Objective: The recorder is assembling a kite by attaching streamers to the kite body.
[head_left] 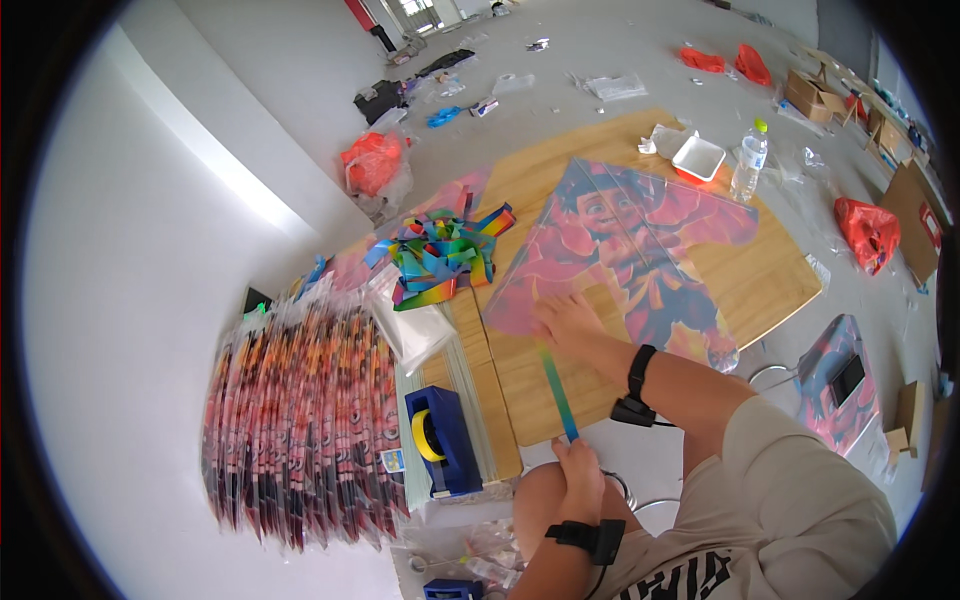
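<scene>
A printed kite (640,215) with a cartoon figure and thin rods lies spread on the wooden table (770,285). My right hand (568,322) rests on its near left corner, fingers stretched out flat. From under that hand a yellow-to-blue-green ribbon (558,390) runs toward me, drawn straight. Its near end is pinched in my left hand (578,466), just past the table's front edge. How the ribbon meets the kite is hidden by my right hand.
Left of the kite lie a heap of rainbow ribbons (440,255), clear plastic sleeves (415,335) and a blue tape dispenser (455,445). Packed kites (300,425) stand in a row by the wall. A water bottle (750,160) and a white tray (698,158) occupy the far side.
</scene>
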### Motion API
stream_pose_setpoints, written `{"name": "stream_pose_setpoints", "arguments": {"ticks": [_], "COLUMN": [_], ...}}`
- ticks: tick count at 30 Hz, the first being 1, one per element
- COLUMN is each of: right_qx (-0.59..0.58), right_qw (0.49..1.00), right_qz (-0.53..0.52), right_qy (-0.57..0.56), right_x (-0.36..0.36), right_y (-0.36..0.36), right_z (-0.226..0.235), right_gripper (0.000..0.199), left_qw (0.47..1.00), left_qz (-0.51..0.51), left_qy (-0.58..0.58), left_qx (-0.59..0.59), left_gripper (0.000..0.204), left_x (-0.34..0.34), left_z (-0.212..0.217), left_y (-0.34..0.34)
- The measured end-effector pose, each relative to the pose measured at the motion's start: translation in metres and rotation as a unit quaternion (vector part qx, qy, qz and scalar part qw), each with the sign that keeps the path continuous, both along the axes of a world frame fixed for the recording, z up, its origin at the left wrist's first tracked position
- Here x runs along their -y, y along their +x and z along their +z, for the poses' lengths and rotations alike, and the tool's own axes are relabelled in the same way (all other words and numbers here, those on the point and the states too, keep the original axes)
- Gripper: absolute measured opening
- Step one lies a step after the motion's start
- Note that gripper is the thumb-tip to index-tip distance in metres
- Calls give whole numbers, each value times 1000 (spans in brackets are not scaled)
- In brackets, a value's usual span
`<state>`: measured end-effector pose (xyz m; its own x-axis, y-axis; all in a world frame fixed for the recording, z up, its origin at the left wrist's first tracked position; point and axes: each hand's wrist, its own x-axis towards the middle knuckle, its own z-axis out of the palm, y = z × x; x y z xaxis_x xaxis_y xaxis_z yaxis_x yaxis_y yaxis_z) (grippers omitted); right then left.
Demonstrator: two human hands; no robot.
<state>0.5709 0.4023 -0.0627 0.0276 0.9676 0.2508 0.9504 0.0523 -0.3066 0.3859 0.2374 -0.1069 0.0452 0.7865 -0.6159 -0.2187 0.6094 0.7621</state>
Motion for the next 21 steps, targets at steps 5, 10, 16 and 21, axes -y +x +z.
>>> {"name": "stream_pose_setpoints", "arguments": {"ticks": [5,10,16,21], "right_qx": [125,95,90,-246], "right_qw": [987,992,993,969], "right_qz": [84,80,55,28], "right_qy": [54,-8,-48,1], "right_x": [34,41,52,119], "right_y": [-14,-26,-21,-16], "right_z": [-16,-15,28,89], "right_gripper": [72,77,68,56], "left_qw": [996,999,1000,999], "left_qz": [12,-21,-7,-35], "left_qy": [80,-1,5,-9], "left_qx": [35,34,-25,-40], "left_gripper": [82,86,85,79], "left_x": [-2,3,-3,-5], "left_z": [-37,-16,-51,-50], "left_y": [2,-4,8,3]}}
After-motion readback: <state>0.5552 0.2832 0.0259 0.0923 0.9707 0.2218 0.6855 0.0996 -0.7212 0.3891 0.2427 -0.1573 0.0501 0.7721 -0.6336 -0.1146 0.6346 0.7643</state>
